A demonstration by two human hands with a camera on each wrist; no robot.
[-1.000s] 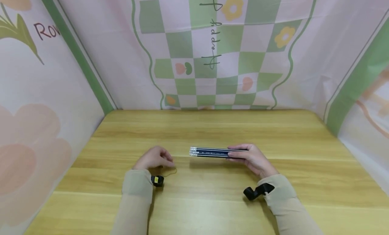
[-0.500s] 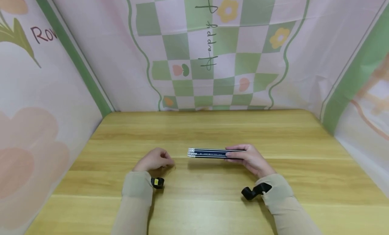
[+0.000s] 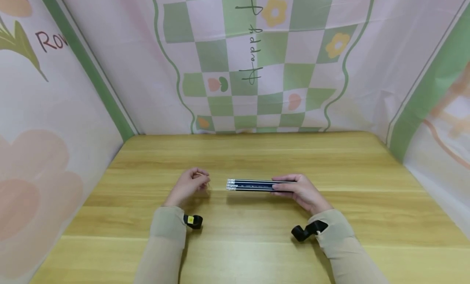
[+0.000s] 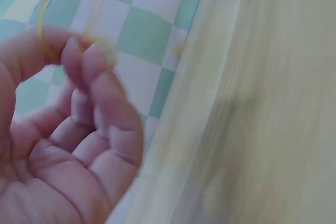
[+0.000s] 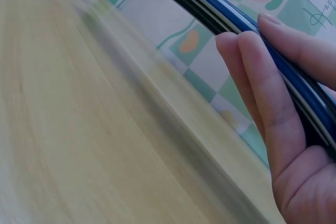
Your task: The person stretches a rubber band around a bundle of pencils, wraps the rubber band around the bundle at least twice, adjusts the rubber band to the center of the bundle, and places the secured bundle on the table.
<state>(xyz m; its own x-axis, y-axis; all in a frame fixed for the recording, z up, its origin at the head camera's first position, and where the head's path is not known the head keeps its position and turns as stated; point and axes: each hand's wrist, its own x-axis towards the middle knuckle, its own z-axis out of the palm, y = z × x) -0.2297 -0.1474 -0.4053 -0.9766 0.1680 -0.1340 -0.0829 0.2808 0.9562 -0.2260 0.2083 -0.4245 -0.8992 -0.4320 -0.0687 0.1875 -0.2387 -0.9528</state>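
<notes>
In the head view my right hand grips a bundle of dark blue pencils with pale stripes, held level above the table. Their silvery eraser ends point left, toward the other hand. The right wrist view shows thumb and fingers on opposite sides of the pencils; their far ends lie out of frame. My left hand is raised just left of the eraser ends, apart from them. Between thumb and fingertip it pinches a thin yellow rubber band, whose loop stands up above the fingers in the left wrist view.
Beneath both hands is a wood-grain table. A printed cloth with green checks hangs along its back edge, and more printed cloth stands at both sides. Each sleeve cuff carries a black wrist camera, the left one and the right one.
My left hand has risen away from the front with the rubber band, and its fingers have turned upward. The right hand and the pencils stay almost where they were.
</notes>
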